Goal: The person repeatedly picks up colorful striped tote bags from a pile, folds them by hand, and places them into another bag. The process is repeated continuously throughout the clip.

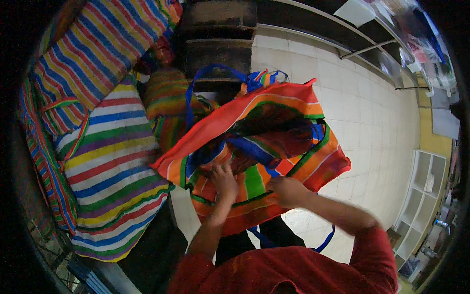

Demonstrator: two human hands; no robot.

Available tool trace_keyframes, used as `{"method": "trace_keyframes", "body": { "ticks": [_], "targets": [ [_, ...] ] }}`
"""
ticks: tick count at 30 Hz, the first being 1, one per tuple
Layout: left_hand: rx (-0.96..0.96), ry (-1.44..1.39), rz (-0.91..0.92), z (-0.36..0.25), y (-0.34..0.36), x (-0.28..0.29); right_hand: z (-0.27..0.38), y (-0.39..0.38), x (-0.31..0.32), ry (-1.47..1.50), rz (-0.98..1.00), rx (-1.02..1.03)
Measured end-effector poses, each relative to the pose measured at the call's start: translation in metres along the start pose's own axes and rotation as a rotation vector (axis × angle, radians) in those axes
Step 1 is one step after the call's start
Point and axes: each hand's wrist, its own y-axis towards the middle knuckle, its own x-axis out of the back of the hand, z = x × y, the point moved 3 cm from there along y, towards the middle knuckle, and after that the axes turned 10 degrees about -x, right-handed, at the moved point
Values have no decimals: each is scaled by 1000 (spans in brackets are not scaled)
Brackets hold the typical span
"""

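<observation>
A large striped woven bag (306,179), in red, orange, green and blue, gapes open in front of me, with folded striped cloth (249,147) bunched inside. My left hand (225,180) reaches over its near side into the mouth, fingers spread against the cloth, tips partly blurred. On the near rim, to the right, my right hand (288,191) is closed on the bag's edge; its fingertips are hidden. Blue straps (215,71) loop up at the bag's far side, and another hangs below it at the right.
Full striped bags (115,161) are piled at the left, one with a white ground. Dark drawers (218,54) stand behind the bag. Pale tiled floor (362,127) stretches to the right, towards white cubby shelves (421,196). A long metal-edged rack (313,29) runs along the far side.
</observation>
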Motion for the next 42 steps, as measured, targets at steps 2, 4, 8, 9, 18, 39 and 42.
{"method": "trace_keyframes", "body": {
  "ticks": [2,4,8,9,18,39,42],
  "targets": [
    [-82,-196,420,-9,-68,-44,-25,70,-59,-164,428,-56],
    [-274,-288,633,-13,-147,-113,-43,130,-99,-292,497,-139],
    [-277,-135,684,-65,-150,-43,-66,222,-149,-293,232,-336],
    [-299,-118,761,-63,-147,-40,-72,237,-159,-238,159,-407],
    [-111,-371,301,7,-80,68,-115,349,-237,-97,-4,-639],
    [-227,440,-204,9,5,108,-179,318,-251,223,-332,-906],
    [-243,388,-164,6,13,114,-171,290,-236,324,-408,-960]
  ]
}}
